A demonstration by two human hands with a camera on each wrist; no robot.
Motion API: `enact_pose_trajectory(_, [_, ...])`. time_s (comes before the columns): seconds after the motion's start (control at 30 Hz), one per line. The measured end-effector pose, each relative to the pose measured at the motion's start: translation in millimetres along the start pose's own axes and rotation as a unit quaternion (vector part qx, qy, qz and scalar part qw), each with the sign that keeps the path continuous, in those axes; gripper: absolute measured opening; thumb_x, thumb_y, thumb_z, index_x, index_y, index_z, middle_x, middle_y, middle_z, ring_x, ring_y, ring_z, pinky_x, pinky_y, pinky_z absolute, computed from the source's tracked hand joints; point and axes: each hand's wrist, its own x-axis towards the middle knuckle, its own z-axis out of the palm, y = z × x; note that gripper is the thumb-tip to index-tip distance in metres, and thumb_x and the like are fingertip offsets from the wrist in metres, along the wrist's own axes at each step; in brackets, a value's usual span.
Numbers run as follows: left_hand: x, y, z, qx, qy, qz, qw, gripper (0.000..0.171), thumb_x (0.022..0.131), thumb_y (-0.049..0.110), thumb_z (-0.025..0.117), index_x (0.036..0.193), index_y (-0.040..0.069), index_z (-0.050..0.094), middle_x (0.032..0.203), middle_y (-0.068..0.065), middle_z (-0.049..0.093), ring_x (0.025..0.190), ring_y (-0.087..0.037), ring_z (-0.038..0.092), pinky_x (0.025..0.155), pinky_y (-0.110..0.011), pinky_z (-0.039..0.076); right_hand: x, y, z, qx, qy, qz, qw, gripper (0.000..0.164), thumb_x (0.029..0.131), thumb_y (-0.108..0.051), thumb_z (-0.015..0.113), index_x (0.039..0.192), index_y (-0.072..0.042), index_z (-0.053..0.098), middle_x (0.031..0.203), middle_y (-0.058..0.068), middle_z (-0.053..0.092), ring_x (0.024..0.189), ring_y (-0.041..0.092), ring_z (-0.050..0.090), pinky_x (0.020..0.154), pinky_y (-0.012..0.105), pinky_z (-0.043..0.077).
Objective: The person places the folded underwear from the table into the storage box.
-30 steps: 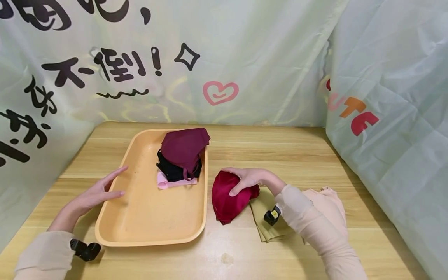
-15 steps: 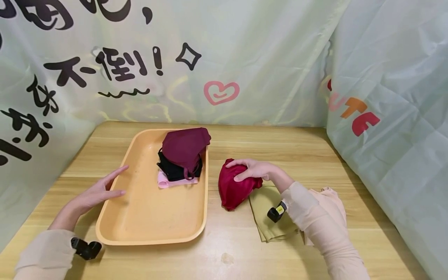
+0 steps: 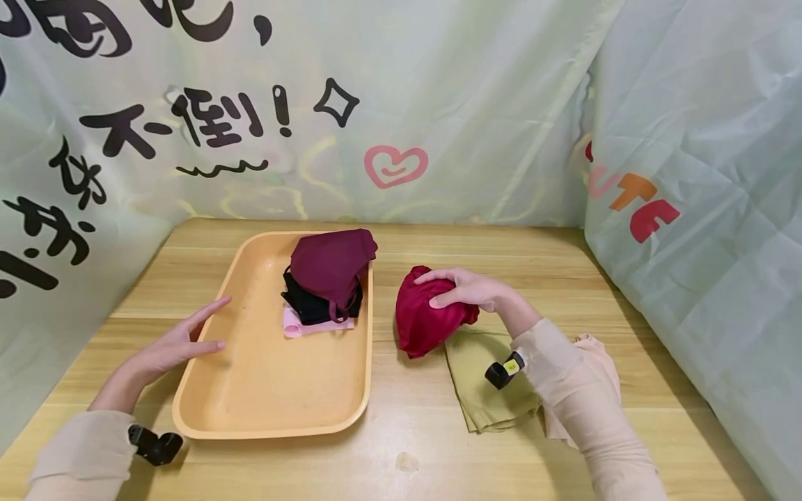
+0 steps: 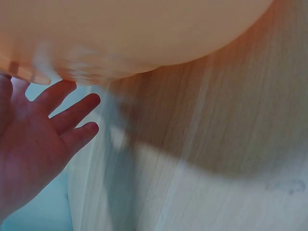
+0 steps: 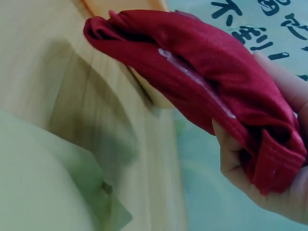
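My right hand grips a folded, shiny red cloth garment and holds it above the table, right of the tray. Seen from the right wrist, the red garment is a folded bundle with a pale strip along one fold, pinched at one end by fingers and thumb. At the left rim of the peach plastic tray, my left hand lies with fingers spread and nearly straight. The left wrist view shows the left hand beside the tray's outer wall.
Inside the tray, along its right side, are a burgundy folded garment, a black one and a pink one. An olive folded cloth and a pale peach cloth lie on the wooden table, partly under the right arm.
My right hand has lifted the red garment from the table and moved it back and slightly right, uncovering more of the olive cloth. The left hand and tray stay put.
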Motion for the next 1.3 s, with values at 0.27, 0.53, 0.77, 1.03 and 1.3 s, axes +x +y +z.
enact_pose_trajectory(0.27, [-0.6, 0.1, 0.0, 0.0, 0.0, 0.002, 1.0, 0.072, 0.089, 0.006, 0.053, 0.147, 0.01, 0.011, 0.15, -0.022, -0.003, 0.133, -0.032, -0.009, 0.085, 0.001, 0.018, -3, -4, -4, 0.094, 0.06, -0.058, 0.992, 0.052, 0.085, -0.002, 0.056, 0.135, -0.006, 0.042, 0.115, 0.012, 0.054, 0.087, 0.018, 0.062, 0.073, 0.029, 0.051])
enact_pose_trajectory(0.53, [-1.8, 0.7, 1.2, -0.004, 0.0, 0.004, 1.0, 0.071, 0.089, 0.005, 0.052, 0.147, 0.012, 0.011, 0.152, -0.015, 0.0, 0.135, -0.02, -0.006, 0.086, -0.001, 0.019, -2, -13, 4, 0.126, 0.081, -0.098, 0.984, 0.052, 0.086, 0.0, 0.054, 0.136, -0.006, 0.041, 0.111, 0.008, 0.056, 0.08, 0.016, 0.064, 0.069, 0.025, 0.051])
enact_pose_trajectory(0.77, [-0.7, 3.2, 1.3, -0.005, -0.004, 0.004, 1.0, 0.073, 0.088, 0.004, 0.054, 0.147, 0.009, 0.01, 0.149, -0.025, -0.001, 0.133, -0.033, -0.006, 0.084, -0.001, 0.022, 3, -22, 12, 0.137, 0.087, -0.123, 0.979, 0.052, 0.086, 0.002, 0.053, 0.136, -0.005, 0.042, 0.108, 0.006, 0.059, 0.077, 0.014, 0.064, 0.068, 0.024, 0.051])
enact_pose_trajectory(1.03, [0.1, 2.0, 1.0, -0.006, -0.001, 0.01, 0.9999, 0.073, 0.088, 0.003, 0.053, 0.147, 0.009, 0.01, 0.149, -0.025, -0.001, 0.134, -0.031, -0.007, 0.084, 0.0, 0.02, 14, -27, 22, 0.12, 0.074, -0.157, 0.977, 0.052, 0.085, 0.003, 0.056, 0.135, -0.004, 0.044, 0.117, 0.006, 0.056, 0.09, 0.014, 0.06, 0.074, 0.024, 0.049])
enact_pose_trajectory(1.3, [0.4, 2.8, 1.7, -0.002, -0.001, 0.008, 1.0, 0.073, 0.088, 0.003, 0.054, 0.147, 0.007, 0.011, 0.148, -0.026, 0.0, 0.133, -0.033, -0.005, 0.084, -0.001, 0.022, 27, -28, 37, 0.103, 0.059, -0.166, 0.979, 0.048, 0.084, 0.002, 0.056, 0.131, -0.003, 0.047, 0.115, 0.005, 0.057, 0.092, 0.014, 0.06, 0.075, 0.025, 0.049])
